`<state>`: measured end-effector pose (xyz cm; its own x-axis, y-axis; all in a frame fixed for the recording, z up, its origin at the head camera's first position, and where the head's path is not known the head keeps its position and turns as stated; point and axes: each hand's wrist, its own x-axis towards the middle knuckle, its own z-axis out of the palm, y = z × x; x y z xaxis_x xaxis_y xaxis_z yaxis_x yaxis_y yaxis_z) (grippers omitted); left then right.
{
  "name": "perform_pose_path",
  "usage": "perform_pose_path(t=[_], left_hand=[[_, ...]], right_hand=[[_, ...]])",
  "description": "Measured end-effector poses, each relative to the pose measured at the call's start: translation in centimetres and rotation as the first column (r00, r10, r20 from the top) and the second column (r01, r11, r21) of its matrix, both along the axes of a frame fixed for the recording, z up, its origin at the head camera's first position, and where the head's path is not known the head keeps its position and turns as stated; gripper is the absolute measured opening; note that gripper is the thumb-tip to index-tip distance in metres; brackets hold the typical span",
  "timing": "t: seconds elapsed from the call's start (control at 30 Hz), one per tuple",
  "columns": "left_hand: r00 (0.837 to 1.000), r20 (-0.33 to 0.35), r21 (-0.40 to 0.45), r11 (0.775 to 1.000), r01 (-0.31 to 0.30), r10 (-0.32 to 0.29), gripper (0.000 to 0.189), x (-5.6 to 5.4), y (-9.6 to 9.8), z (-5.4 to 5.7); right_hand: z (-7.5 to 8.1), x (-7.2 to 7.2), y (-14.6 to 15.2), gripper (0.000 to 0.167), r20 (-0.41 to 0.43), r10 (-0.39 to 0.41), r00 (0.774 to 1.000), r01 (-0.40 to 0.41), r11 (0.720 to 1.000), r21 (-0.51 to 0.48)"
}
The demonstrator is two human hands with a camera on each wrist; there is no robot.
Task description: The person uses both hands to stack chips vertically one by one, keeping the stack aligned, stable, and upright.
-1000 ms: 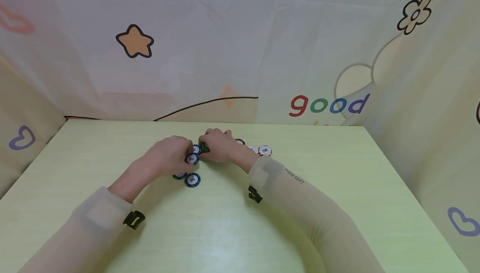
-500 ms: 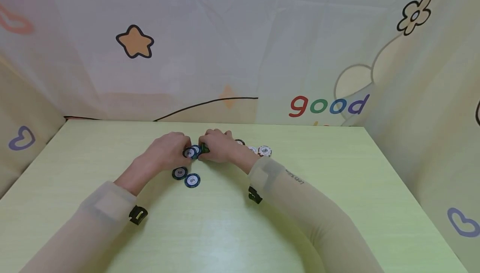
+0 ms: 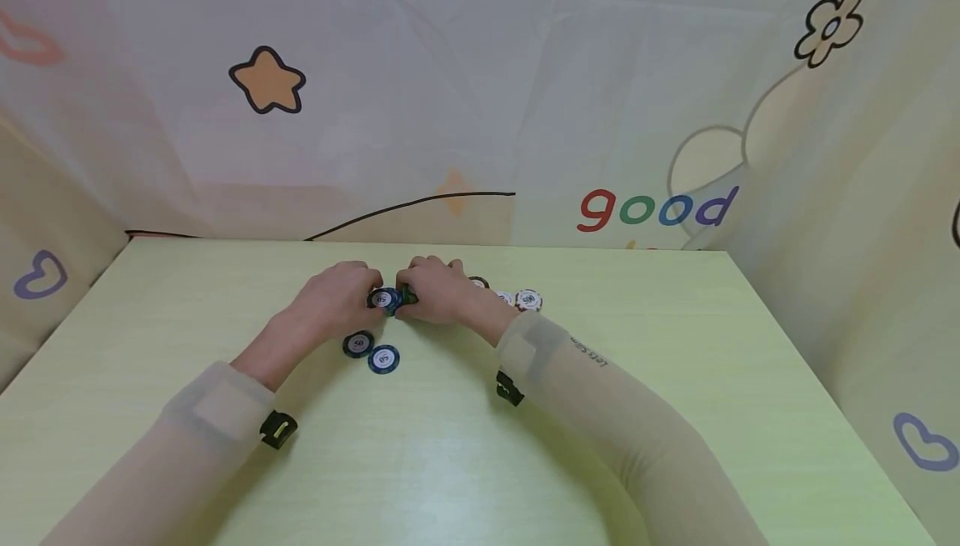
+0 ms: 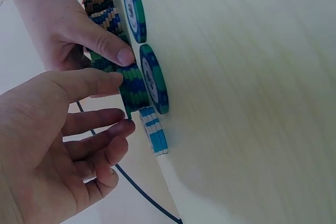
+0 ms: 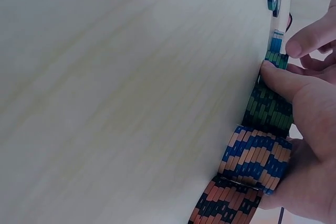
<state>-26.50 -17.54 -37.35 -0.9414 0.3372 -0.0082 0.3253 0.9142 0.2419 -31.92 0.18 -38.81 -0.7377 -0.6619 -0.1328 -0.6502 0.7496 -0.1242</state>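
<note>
A row of poker chip stacks stands toward the table's far side. My left hand (image 3: 339, 299) pinches a blue-and-green poker chip (image 3: 383, 299) between thumb and fingertips, right at the top of a blue-and-green stack (image 4: 134, 90). My right hand (image 3: 437, 289) grips around the stacks beside it, thumb along the near side and fingers behind, as the right wrist view shows. Its thumb lies by the dark green stack (image 5: 268, 109). Two blue-and-green chips lie flat nearer me, one left (image 3: 358, 343) and one right (image 3: 384, 359).
Beyond the gripped stacks stand a blue-and-peach stack (image 5: 255, 155) and an orange-and-black stack (image 5: 226, 203). White-faced chips (image 3: 528, 300) show past the right wrist. A short light-blue-and-white stack (image 4: 154, 131) is at the other end. A printed curtain (image 3: 465, 96) hangs behind the table (image 3: 450, 463).
My left hand has moved forward, carrying its chip from in front of the blue-and-green stack to over its top. My right hand has stayed in place.
</note>
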Motion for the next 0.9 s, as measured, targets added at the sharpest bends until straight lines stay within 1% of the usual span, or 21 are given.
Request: perform_pose_path(t=[0.13, 0.27, 0.37, 0.53, 0.9], left_hand=[[1.000, 0.012, 0.014, 1.000, -0.007, 0.007, 0.033, -0.04, -0.08, 0.21], [1.000, 0.028, 0.029, 1.000, -0.003, 0.002, 0.028, -0.02, -0.06, 0.52], [1.000, 0.029, 0.037, 0.999, 0.006, -0.007, 0.023, -0.05, 0.00, 0.55], [1.000, 0.022, 0.038, 0.999, 0.000, -0.001, 0.020, -0.15, 0.13, 0.44], [1.000, 0.002, 0.028, 1.000, -0.012, 0.012, 0.024, -0.37, 0.29, 0.07]], right_hand=[[-0.05, -0.08, 0.07, 0.040, 0.003, -0.001, 1.000, 0.002, 1.000, -0.007], [-0.09, -0.15, 0.10, 0.040, 0.002, -0.004, 1.000, 0.004, 1.000, -0.011], [-0.12, -0.17, 0.09, 0.040, 0.002, -0.005, 1.000, 0.005, 1.000, -0.009], [-0.08, -0.14, -0.01, 0.041, 0.003, -0.007, 1.000, 0.007, 1.000, -0.005], [0.11, 0.06, 0.00, 0.043, 0.005, -0.010, 1.000, 0.010, 1.000, 0.000]])
